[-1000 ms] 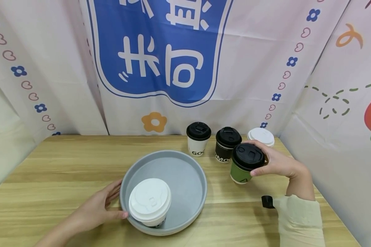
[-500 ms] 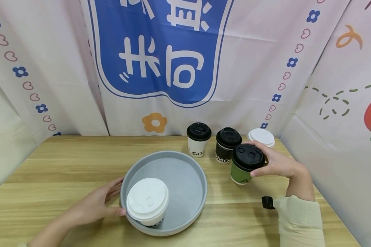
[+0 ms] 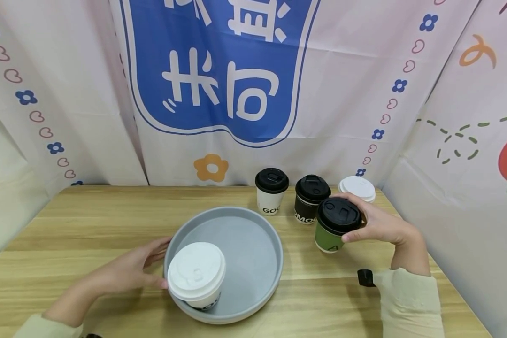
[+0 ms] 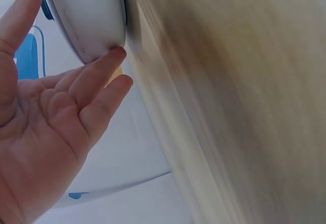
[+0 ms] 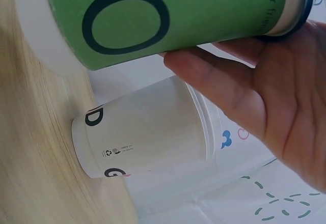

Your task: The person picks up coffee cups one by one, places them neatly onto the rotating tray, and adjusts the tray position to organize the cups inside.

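Note:
My left hand [image 3: 126, 270] touches the left rim of a round grey tray [image 3: 253, 307], fingers fairly straight against its outer side and thumb near the front-left edge. In the left wrist view, fingertips [image 4: 118, 53] rest against the tray's side [image 4: 94, 18]. A paper coffee cup with a white lid [image 3: 197, 272] stands inside the tray at the front left. My right hand [image 3: 378, 223] holds a green paper coffee cup [image 3: 329, 237] with a black lid, thumb on its near side. In the right wrist view, the green cup [image 5: 168, 15] shows large dark lettering; some fingers are hidden behind it.
Behind the green cup stand a white cup with a black lid [image 3: 270, 199], a black cup [image 3: 306, 209] and a white-lidded cup [image 3: 357, 188], partly hidden by my hand. A printed curtain [image 3: 169, 159] closes off the back of the wooden table [image 3: 122, 216].
The white-lidded cup in the tray has shifted left, closer to the rim. My left hand has moved slightly up along the rim. The right hand and green cup have stayed almost still.

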A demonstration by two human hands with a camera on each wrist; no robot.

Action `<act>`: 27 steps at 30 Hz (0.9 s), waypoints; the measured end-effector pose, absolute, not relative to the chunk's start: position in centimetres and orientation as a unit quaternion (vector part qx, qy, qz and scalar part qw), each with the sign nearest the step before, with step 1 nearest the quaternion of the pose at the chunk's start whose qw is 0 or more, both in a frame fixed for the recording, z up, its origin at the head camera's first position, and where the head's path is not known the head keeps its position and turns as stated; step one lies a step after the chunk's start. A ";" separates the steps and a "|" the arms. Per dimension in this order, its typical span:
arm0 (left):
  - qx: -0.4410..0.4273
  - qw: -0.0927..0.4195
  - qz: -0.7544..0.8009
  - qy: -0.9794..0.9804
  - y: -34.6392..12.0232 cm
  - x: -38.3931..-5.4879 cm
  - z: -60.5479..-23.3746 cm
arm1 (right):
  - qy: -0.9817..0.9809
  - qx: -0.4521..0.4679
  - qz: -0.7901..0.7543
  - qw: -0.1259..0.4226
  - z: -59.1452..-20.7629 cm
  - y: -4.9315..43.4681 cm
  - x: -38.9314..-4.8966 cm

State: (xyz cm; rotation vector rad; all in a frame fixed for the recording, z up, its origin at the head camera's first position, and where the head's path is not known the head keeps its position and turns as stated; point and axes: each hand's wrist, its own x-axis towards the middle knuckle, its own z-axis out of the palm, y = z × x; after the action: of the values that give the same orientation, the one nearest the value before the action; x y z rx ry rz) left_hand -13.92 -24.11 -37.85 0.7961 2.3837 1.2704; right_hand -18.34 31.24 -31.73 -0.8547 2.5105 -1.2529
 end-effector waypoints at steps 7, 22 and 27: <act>0.285 0.182 0.458 0.822 -24.4 -14.5 -37.7 | 0.849 -0.291 -0.432 0.095 -31.7 31.1 -18.3; 0.297 0.201 0.454 0.816 -25.0 -15.3 -37.5 | 0.833 -0.303 -0.454 0.094 -31.4 30.3 -18.1; 0.299 0.214 0.455 0.811 -25.0 -15.8 -37.4 | 0.835 -0.306 -0.448 0.093 -31.3 29.7 -18.0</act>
State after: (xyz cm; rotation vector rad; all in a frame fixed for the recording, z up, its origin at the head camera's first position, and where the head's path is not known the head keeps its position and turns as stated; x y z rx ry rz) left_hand -15.80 -25.04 -37.39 0.8306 2.2504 1.2635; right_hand -18.04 29.72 -31.32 -0.9069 2.4787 -1.3295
